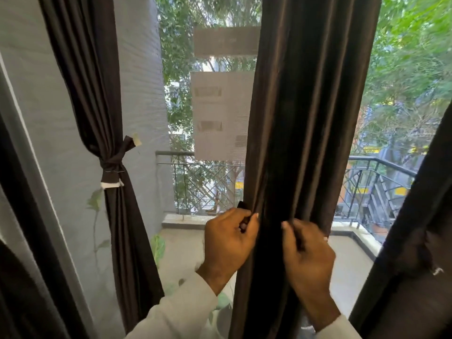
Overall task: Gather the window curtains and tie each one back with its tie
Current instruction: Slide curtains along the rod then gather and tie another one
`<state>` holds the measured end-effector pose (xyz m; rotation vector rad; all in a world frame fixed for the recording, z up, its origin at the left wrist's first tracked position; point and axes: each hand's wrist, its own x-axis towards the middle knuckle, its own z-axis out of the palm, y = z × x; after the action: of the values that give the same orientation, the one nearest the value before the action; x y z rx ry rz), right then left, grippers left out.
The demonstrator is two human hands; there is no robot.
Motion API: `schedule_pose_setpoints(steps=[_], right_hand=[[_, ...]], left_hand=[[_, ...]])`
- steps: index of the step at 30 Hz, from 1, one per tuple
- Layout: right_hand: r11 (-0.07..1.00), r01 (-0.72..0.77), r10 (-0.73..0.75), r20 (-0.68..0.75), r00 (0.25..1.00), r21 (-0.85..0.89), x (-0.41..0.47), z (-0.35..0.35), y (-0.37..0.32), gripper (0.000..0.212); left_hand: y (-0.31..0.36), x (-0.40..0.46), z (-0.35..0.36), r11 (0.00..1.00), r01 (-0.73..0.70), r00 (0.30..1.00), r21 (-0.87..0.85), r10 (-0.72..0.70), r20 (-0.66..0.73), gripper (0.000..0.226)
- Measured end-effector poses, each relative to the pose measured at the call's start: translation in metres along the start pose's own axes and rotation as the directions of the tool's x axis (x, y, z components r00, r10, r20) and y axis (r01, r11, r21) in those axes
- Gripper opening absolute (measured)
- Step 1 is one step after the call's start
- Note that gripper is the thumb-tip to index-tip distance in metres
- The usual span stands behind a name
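Against the grey wall at far left, 1 dark brown curtain (97, 94) hangs already gathered, cinched at its waist by a knotted tie (113, 165) of the same cloth, with a pale tag showing just under the knot. Beside it, through the window screen, a metal balcony railing (203, 184) and green trees show. At centre hangs a 2nd brown curtain (305, 106), bunched into a thick column of folds. Both hands are on it at about railing height. The left hand (228, 238), in a pale sleeve, has its fingers curled, pinching a dark strip (242, 206) at the curtain's left edge; whether that strip is the tie cannot be told. The right hand (307, 255) grips the folds just right of the middle, fingers closed into the cloth. At far right, a 3rd dark curtain (415, 228) slants down the frame's edge.
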<state>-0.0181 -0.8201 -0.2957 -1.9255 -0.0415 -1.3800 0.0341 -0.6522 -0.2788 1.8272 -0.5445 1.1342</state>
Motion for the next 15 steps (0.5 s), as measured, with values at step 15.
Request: schedule_pose_setpoints(steps=[15], right_hand=[[0.974,0.227,-0.214,0.289,0.933,-0.012,-0.026,0.001,0.041,0.021]], left_hand=[[0.018,-0.023,0.029,0.960,0.161,0.986,-0.230,-0.146,0.083,0.012]])
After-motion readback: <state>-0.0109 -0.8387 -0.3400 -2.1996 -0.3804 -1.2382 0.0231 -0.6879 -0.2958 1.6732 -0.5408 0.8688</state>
